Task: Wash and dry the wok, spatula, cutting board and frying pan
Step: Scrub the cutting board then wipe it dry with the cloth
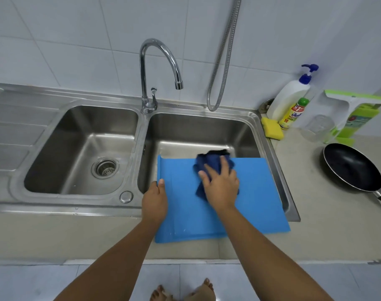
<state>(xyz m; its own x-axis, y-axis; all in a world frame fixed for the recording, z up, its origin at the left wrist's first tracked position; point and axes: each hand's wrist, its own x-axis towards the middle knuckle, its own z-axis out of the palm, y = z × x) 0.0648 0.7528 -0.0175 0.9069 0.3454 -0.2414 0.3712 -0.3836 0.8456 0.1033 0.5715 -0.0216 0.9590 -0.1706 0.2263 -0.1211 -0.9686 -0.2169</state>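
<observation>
A blue cutting board [257,192] lies across the front of the right sink basin [207,131], its near end over the counter edge. My left hand [155,198] grips the board's left edge, thumb on top. A dark blue cloth [211,161] is bunched on the board, and my right hand [221,183] presses flat on it with fingers spread. On the counter to the right a black frying pan [352,166] sits upright, its handle pointing to the lower right. Wok and spatula are not in view.
The left sink basin [61,137] holds only its drain strainer. A chrome tap [159,68] arches over the divider, and a metal hose [224,53] hangs beside it. A yellow sponge [272,128], a pump bottle [291,94], a small detergent bottle [293,114], a glass jar and a green squeegee crowd the back right.
</observation>
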